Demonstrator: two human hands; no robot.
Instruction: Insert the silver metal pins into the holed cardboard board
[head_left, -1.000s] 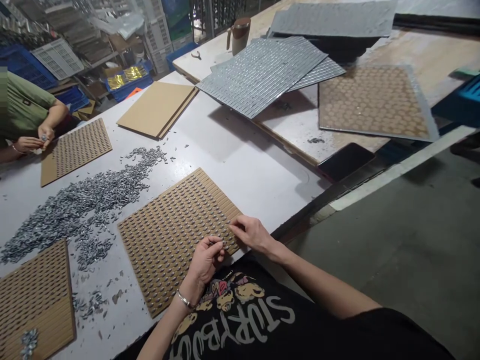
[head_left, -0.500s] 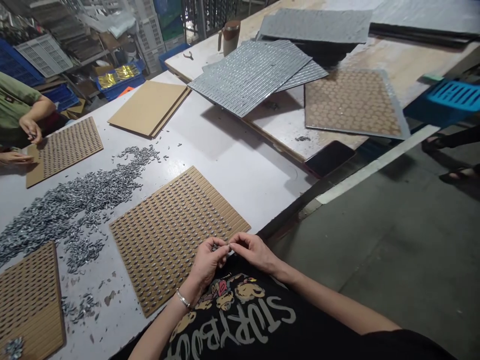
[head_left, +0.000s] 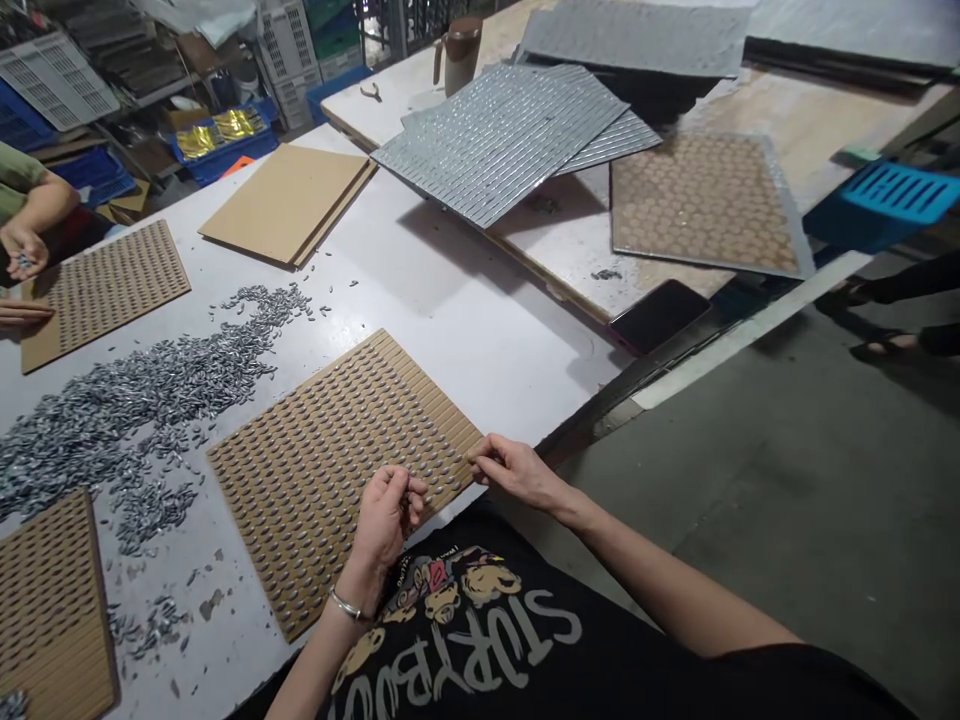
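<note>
In front of me lies a brown grooved board [head_left: 341, 470], set with rows of small grey spindle-shaped metal pieces; the grooves along its right side are bare. My left hand [head_left: 386, 515] is curled closed over the board's near edge, with bits of the grey metal pieces showing between its fingers. My right hand [head_left: 514, 470] pinches thumb and forefinger together at the board's right corner. Whatever sits in that pinch is too small to make out. To the left spreads a long heap of loose grey metal pieces [head_left: 157, 390].
Another studded board [head_left: 60, 600] lies at lower left. A co-worker's hands [head_left: 26, 260] are at a similar board [head_left: 112, 285]. Plain brown boards [head_left: 289, 200], silvery ribbed sheets [head_left: 502, 140], a patterned panel [head_left: 705, 200], a phone [head_left: 660, 315] and a mug [head_left: 461, 55] stand or lie beyond.
My hands were together at the near edge. They have parted: the right moved up to the board's right corner, the left shifted left. The co-worker's upper hand now shows grey pieces.
</note>
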